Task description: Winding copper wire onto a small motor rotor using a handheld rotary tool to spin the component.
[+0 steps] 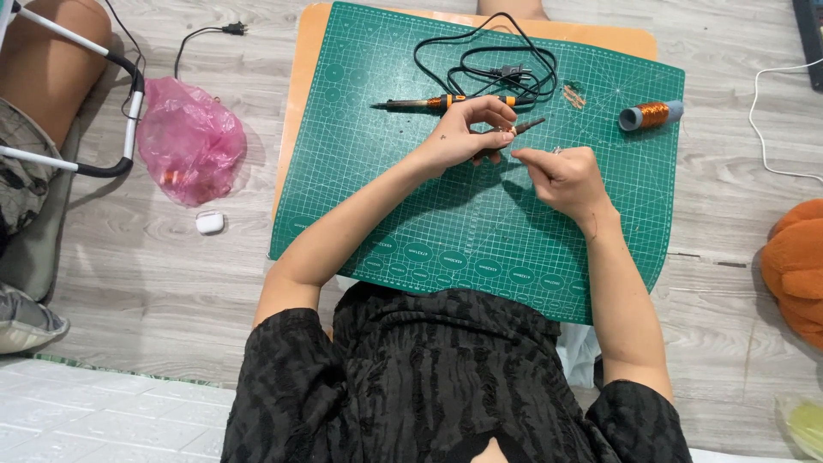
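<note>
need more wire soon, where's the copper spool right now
In the head view the copper wire spool lies on its side at the green cutting mat's far right corner, beyond the right hand.

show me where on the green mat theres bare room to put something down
The green cutting mat is bare along its left half, below the soldering iron, and along the near edge under both forearms. It is crowded at the top: iron, coiled black cord, copper wire spool, and left hand and right hand working mid-mat.
</note>
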